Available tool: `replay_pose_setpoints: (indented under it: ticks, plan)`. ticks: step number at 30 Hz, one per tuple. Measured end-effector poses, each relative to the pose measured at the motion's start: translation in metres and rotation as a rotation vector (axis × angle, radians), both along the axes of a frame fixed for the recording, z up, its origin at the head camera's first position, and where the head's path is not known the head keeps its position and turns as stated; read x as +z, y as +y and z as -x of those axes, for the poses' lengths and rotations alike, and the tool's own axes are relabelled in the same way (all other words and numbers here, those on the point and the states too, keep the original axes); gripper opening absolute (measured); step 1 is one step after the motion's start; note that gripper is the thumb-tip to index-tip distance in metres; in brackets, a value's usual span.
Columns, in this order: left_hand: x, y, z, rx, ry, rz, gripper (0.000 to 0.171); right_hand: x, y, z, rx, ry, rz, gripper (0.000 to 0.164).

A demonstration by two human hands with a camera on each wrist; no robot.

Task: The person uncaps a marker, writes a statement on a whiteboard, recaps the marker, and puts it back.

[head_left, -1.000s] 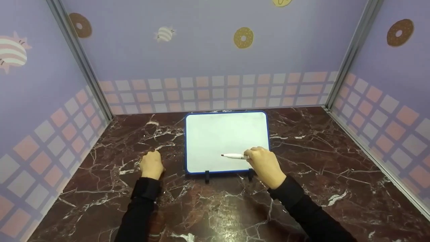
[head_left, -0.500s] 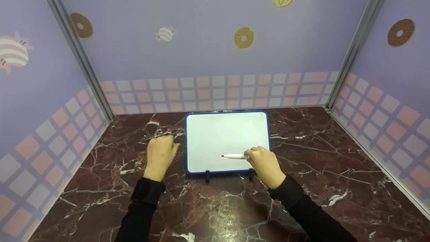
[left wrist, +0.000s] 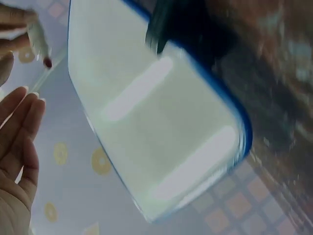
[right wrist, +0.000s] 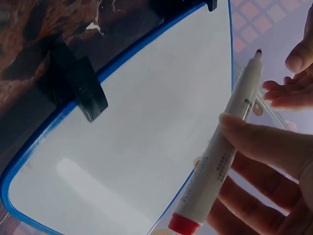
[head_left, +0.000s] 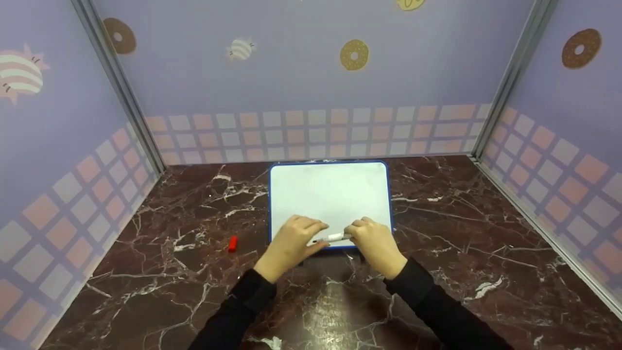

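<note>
My right hand [head_left: 376, 243] pinches a white whiteboard marker [right wrist: 210, 164] between thumb and fingers, its uncapped reddish tip pointing left toward my other hand. The left hand [head_left: 291, 243] has loosely bent fingers around the tip's end, with a gap between them and the marker in the left wrist view. A small red marker cap [head_left: 233, 244] lies by itself on the table, left of the board. Behind both hands stands a blank whiteboard [head_left: 328, 194] with a blue frame, tilted back; the hands cover part of its lower edge.
Black stand clips [right wrist: 80, 83] hold the board's lower edge. The dark red marbled table [head_left: 170, 291] extends around it. Lilac walls [head_left: 301, 73] with donut and candy pictures close off the back and both sides.
My left hand has lifted from the table, leaving the red cap there, and moved right to the marker's tip. The right hand has turned the marker slightly and lowered it a little.
</note>
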State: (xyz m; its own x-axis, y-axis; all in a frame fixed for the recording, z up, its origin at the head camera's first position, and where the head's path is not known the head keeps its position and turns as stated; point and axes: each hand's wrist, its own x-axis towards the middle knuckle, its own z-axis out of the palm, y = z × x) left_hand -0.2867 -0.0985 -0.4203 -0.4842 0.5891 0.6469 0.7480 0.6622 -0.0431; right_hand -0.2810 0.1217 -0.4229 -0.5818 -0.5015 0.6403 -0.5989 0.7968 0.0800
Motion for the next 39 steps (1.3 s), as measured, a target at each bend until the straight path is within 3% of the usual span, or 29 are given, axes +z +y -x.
replay_pose_setpoints:
  ticks: [6,12,19,24,27,31,39]
  plan:
    - [-0.013,0.014,-0.006,-0.013,-0.121,-0.057,0.027,-0.004,-0.006,-0.002,0.090,0.072,-0.086,0.010]
    - [-0.017,0.018,-0.008,-0.004,-0.242,-0.106,0.016,-0.007,-0.009,-0.002,0.104,0.167,-0.127,0.015]
    - [-0.017,0.018,-0.008,-0.002,-0.271,-0.105,0.014,-0.009,-0.007,0.003,0.151,0.193,-0.111,0.017]
    - [-0.016,0.017,-0.007,-0.009,-0.222,-0.141,0.013,-0.003,0.000,0.008,0.228,0.029,0.069,0.038]
    - [-0.015,0.016,-0.006,-0.006,-0.153,-0.162,0.014,-0.001,0.006,0.013,0.263,-0.118,0.254,0.061]
    - [-0.014,0.015,-0.005,-0.005,-0.043,-0.192,0.015,-0.003,0.013,0.022,0.305,-0.312,0.519,0.077]
    - [-0.011,0.015,-0.005,-0.016,0.071,-0.234,0.018,-0.018,0.007,0.027,0.472,-0.658,0.902,0.076]
